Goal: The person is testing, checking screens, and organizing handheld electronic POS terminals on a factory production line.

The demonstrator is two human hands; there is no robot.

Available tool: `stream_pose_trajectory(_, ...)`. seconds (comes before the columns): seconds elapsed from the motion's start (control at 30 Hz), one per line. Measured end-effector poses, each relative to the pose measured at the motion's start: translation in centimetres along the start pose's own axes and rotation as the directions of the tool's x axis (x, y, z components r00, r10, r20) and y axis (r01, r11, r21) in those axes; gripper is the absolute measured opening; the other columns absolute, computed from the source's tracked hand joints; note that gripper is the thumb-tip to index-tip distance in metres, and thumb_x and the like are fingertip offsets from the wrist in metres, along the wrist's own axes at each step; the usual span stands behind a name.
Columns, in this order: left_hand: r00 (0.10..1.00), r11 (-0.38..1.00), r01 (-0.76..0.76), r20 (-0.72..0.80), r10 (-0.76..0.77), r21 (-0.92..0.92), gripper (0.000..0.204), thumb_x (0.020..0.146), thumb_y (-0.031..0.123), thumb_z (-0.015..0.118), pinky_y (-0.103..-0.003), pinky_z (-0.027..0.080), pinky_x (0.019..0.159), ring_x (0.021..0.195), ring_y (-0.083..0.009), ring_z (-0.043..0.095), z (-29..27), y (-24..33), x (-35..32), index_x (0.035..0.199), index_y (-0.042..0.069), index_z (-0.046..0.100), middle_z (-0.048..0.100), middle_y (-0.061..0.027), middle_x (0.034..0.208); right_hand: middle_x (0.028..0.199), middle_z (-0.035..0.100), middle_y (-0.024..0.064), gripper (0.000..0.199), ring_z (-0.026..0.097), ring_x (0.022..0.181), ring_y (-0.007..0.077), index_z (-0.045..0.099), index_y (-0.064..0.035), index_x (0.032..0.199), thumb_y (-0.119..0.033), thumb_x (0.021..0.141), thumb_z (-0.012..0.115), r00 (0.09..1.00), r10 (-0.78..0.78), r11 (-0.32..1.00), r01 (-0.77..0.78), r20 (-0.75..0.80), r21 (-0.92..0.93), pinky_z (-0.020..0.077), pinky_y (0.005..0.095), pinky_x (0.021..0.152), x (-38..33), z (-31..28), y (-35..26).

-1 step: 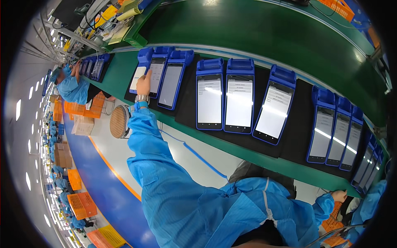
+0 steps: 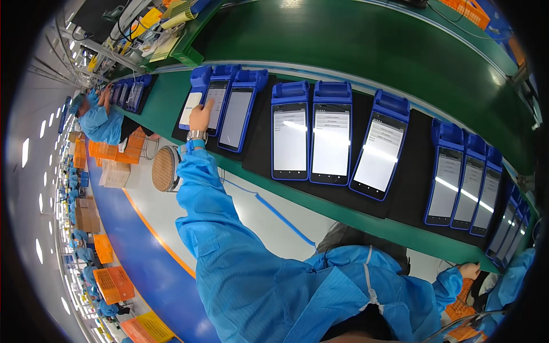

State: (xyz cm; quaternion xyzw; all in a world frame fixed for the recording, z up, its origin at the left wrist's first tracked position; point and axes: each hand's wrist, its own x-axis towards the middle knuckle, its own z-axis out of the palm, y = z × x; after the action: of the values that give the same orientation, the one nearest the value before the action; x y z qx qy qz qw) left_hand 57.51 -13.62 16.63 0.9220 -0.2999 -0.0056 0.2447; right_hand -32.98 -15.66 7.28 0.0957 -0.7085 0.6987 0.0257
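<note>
On the left of the bench, my left hand (image 2: 200, 117) rests over the screen of a blue handheld payment terminal (image 2: 188, 110). Its thumb stretches apart from the other fingers, across the screen of the middle terminal (image 2: 217, 97); the fingertips are partly hidden. A third terminal (image 2: 236, 117) leans close on the right of these two. Far to the right, my right hand (image 2: 470, 270) is curled closed at the bench's front edge, and what its fingers grip, if anything, cannot be made out.
Three lit terminals (image 2: 330, 140) lie on black mats (image 2: 400, 177) in the middle, with more terminals (image 2: 468, 188) on the right. Behind the green bench (image 2: 274, 174) runs a green conveyor belt (image 2: 343, 34). A round stool (image 2: 164, 168) and blue strap (image 2: 283, 218) are below; a co-worker (image 2: 102, 120) sits far left.
My left thumb has shifted slightly to the right, farther from the other fingers. My right hand and the terminals stay in place.
</note>
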Motion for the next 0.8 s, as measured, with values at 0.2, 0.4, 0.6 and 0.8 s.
stream_pose_trajectory(0.2, 0.972, 0.99, -0.063, -0.233, 0.033, -0.125, 0.048, 0.077, 0.045, 0.052, -0.038, 0.045, 0.074, 0.078, -0.0355, 0.06, -0.9, 0.0, -0.6, 0.079, -0.001, 0.066, 0.063, -0.022, 0.076, 0.094, 0.059, 0.0193, 0.03, 0.058, 0.076, 0.0278, 0.056, 0.0095, 0.098, -0.014, 0.08, 0.052, 1.0, -0.006, 0.999, 0.007, 0.011, -0.053, 0.0483, 0.0344, 0.066, 1.0, 0.1, 0.9)
stream_pose_trajectory(0.4, 0.877, 0.868, -0.307, -0.239, 0.417, 0.39, 0.046, 0.069, 0.036, 0.066, -0.041, 0.046, 0.077, 0.092, -0.0364, 0.055, -1.3, -7.1, 2.5, 0.107, 0.014, 0.057, 0.058, -0.0158, 0.102, 0.093, 0.06, 0.0191, 0.03, 0.058, 0.075, 0.0273, 0.056, 0.0106, 0.098, -0.013, 0.08, 0.051, 0.997, -0.049, 0.992, 0.055, 0.053, -0.116, 0.048, 0.0342, 0.065, 4.7, -0.8, 4.4)
stream_pose_trajectory(0.6, 0.956, 0.91, -0.274, -0.019, 0.294, 0.311, 0.065, 0.066, 0.045, 0.068, -0.044, 0.045, 0.079, 0.093, -0.0375, 0.054, -2.5, -6.5, 3.3, 0.12, 0.018, 0.045, 0.056, -0.0217, 0.102, 0.093, 0.06, 0.0188, 0.03, 0.058, 0.074, 0.0272, 0.056, 0.0109, 0.098, -0.013, 0.081, 0.051, 0.997, -0.043, 0.995, 0.049, 0.069, -0.09, 0.0481, 0.0343, 0.065, 3.7, -0.9, 3.4)
stream_pose_trajectory(0.8, 0.974, 0.942, -0.198, -0.057, 0.221, 0.272, 0.068, 0.065, 0.046, 0.068, -0.04, 0.047, 0.076, 0.086, -0.0326, 0.059, -3.4, -4.9, 2.4, 0.121, 0.014, 0.046, 0.062, -0.0189, 0.092, 0.095, 0.06, 0.0196, 0.032, 0.058, 0.075, 0.0278, 0.055, 0.0104, 0.1, -0.014, 0.081, 0.051, 0.999, 0.002, 0.993, 0.002, 0.034, -0.118, 0.0484, 0.0353, 0.066, -0.1, 0.0, -0.4)
